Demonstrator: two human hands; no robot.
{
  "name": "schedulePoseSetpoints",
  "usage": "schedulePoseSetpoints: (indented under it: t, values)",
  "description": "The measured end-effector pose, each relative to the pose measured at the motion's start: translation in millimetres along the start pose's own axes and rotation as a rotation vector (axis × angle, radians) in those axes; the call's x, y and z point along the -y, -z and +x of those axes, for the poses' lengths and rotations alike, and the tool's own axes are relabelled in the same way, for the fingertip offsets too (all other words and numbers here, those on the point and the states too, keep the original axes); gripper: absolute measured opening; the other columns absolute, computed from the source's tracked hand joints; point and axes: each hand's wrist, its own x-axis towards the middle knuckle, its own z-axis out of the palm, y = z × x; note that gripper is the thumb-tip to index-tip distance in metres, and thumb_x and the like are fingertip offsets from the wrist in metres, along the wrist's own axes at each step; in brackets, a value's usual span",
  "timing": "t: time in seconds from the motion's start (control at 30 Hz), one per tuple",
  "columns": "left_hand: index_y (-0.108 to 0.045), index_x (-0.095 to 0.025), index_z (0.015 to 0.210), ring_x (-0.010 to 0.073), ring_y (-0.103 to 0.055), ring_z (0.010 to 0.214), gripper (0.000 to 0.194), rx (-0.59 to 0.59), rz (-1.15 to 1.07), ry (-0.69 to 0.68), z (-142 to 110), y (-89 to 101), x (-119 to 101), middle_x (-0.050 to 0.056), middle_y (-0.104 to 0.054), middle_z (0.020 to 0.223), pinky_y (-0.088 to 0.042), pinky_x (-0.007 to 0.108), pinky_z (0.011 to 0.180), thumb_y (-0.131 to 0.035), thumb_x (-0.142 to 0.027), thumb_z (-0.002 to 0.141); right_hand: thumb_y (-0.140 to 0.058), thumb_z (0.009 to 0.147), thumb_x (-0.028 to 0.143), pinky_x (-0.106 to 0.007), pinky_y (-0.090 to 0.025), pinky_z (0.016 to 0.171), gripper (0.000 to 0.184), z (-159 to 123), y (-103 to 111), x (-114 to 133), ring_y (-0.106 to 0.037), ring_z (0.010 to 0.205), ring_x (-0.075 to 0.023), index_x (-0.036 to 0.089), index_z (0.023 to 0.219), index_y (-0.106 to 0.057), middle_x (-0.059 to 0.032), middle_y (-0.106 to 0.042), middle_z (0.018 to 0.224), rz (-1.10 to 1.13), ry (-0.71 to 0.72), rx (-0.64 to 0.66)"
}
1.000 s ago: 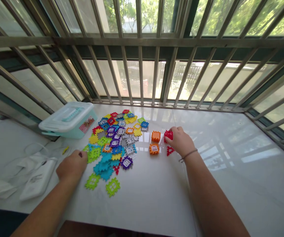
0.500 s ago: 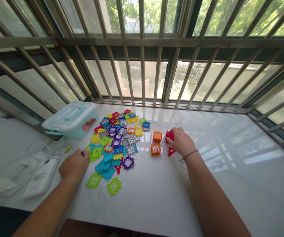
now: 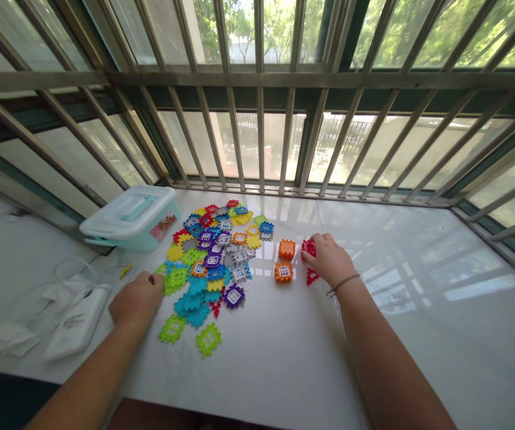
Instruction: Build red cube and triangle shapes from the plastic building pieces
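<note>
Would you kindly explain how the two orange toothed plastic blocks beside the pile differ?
The farther orange plastic block has a plain top; the nearer orange plastic block shows a white window. The first is closer to the metal bars, the second to the near table edge. Both are toothed.

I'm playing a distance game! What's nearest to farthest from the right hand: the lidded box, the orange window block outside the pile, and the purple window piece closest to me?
1. Orange window block: just left of the right hand.
2. Purple window piece: further left, at the pile's edge.
3. Lidded box: far left, past the pile.
</note>
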Motion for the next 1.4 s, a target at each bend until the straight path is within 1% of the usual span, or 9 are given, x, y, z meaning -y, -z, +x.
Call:
schedulePoseSetpoints:
  t: [0.33, 0.5, 0.63, 1.0, 1.1, 1.2, 1.3, 1.33, 1.4]
  values:
    - [-0.078, -0.021, 0.118, 0.0431, -0.073, 0.102, 0.063, -0.001, -0.001, -0.007, 2.6, -3.8, 3.1, 0.024, -0.077, 0.114, -0.056, 0.049, 0.079, -0.025, -0.053, 0.109, -0.064, 0.107, 0.052, -0.034, -0.051, 0.082, 0.043, -1.5, 2.4, 0.4, -0.074, 0.101, -0.026, 0.021, 0.136, -0.063, -0.0141, -0.063, 0.133, -0.002, -0.005, 0.007]
    - [-0.077, -0.021, 0.117, 0.0423, -0.073, 0.102, 0.063, -0.006, -0.001, -0.006, 3.2, -5.7, 3.8, 0.024, -0.077, 0.114, -0.056, 0.049, 0.081, -0.025, -0.055, 0.109, -0.06, 0.108, 0.052, -0.034, -0.051, 0.077, 0.041, -3.8, 5.9, -0.2, -0.073, 0.095, -0.0247, 0.022, 0.135, -0.064, -0.0138, -0.062, 0.133, 0.007, 0.002, -0.028]
    - [-0.077, -0.021, 0.118, 0.0428, -0.073, 0.102, 0.063, -0.012, -0.006, 0.002, 3.2, -6.7, 3.7, 0.025, -0.077, 0.114, -0.056, 0.049, 0.081, -0.024, -0.053, 0.109, -0.059, 0.108, 0.05, -0.033, -0.049, 0.075, 0.039, -6.9, 10.6, 2.6, -0.073, 0.094, -0.0244, 0.022, 0.135, -0.065, -0.0134, -0.063, 0.134, 0.021, 0.013, -0.066]
    - [-0.078, -0.02, 0.119, 0.0443, -0.074, 0.103, 0.062, -0.018, -0.03, 0.001, -3.7, 0.5, -0.9, 0.025, -0.077, 0.113, -0.057, 0.051, 0.082, -0.026, -0.051, 0.108, -0.059, 0.109, 0.046, -0.033, -0.051, 0.077, 0.035, -32.3, 37.7, 30.5, -0.073, 0.096, -0.0239, 0.023, 0.135, -0.065, -0.013, -0.064, 0.139, 0.081, 0.106, -0.115]
    - [-0.078, -0.02, 0.12, 0.0444, -0.074, 0.103, 0.063, -0.017, -0.032, -0.001, -4.7, 2.1, -2.1, 0.025, -0.078, 0.113, -0.057, 0.051, 0.082, -0.026, -0.052, 0.108, -0.058, 0.109, 0.043, -0.032, -0.053, 0.079, 0.033, -42.4, 38.1, 46.5, -0.073, 0.097, -0.0233, 0.023, 0.134, -0.065, -0.0133, -0.064, 0.14, 0.103, 0.166, -0.125]
    - [-0.079, -0.02, 0.12, 0.0436, -0.074, 0.103, 0.061, -0.009, -0.031, 0.004, -4.7, 2.9, -2.7, 0.025, -0.078, 0.115, -0.057, 0.049, 0.082, -0.029, -0.052, 0.107, -0.059, 0.109, 0.039, -0.034, -0.057, 0.086, 0.03, -60.0, 23.5, 77.5, -0.072, 0.105, -0.0249, 0.021, 0.133, -0.066, -0.014, -0.066, 0.139, 0.145, 0.301, -0.1]
    - [-0.078, -0.019, 0.12, 0.0426, -0.074, 0.104, 0.06, -0.009, -0.028, 0.001, -5.3, 3.9, -3.2, 0.024, -0.078, 0.116, -0.056, 0.048, 0.082, -0.029, -0.051, 0.107, -0.058, 0.11, 0.042, -0.041, -0.057, 0.106, 0.037, -83.9, -11.7, 116.0, -0.068, 0.126, -0.0284, 0.022, 0.141, -0.064, -0.0152, -0.065, 0.148, 0.238, 0.511, -0.056]
    - [-0.078, -0.019, 0.12, 0.0423, -0.074, 0.104, 0.06, -0.012, -0.026, -0.004, -5.8, 4.3, -3.4, 0.024, -0.078, 0.116, -0.056, 0.047, 0.082, -0.029, -0.051, 0.107, -0.06, 0.109, 0.045, -0.045, -0.054, 0.114, 0.044, -91.7, -26.8, 127.5, -0.063, 0.137, -0.0314, 0.023, 0.148, -0.062, -0.0159, -0.061, 0.156, 0.256, 0.565, -0.044]
    - [-0.078, -0.02, 0.12, 0.0419, -0.074, 0.104, 0.06, -0.014, -0.025, -0.015, -7.1, 5.3, -3.6, 0.024, -0.078, 0.116, -0.055, 0.046, 0.082, -0.027, -0.05, 0.108, -0.067, 0.105, 0.054, -0.055, -0.045, 0.126, 0.066, -104.9, -57.4, 145.0, -0.046, 0.158, -0.0382, 0.024, 0.162, -0.052, -0.017, -0.042, 0.177, 0.269, 0.662, -0.001]
